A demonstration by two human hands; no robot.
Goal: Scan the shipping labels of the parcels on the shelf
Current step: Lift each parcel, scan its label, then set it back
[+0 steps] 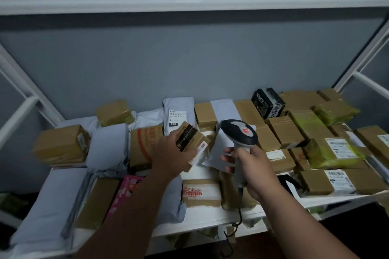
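My left hand (172, 153) grips a small cardboard parcel (192, 137) with dark tape and a white label at its lower edge, lifted slightly above the pile at the shelf's centre. My right hand (252, 170) holds the grey handle of a barcode scanner (240, 133), whose black-and-grey head sits just right of that parcel, over a white mailer (219, 149). Its cable hangs down past the shelf's front edge. Several brown boxes and grey bags cover the white shelf (202, 216).
A grey bag with a white "010" label (177, 116) leans at the back. A black box (268, 103) stands back right, yellow-taped labelled parcels (334, 151) to the right, a pink packet (126, 191) front left. An upper shelf bar (189, 0) runs overhead.
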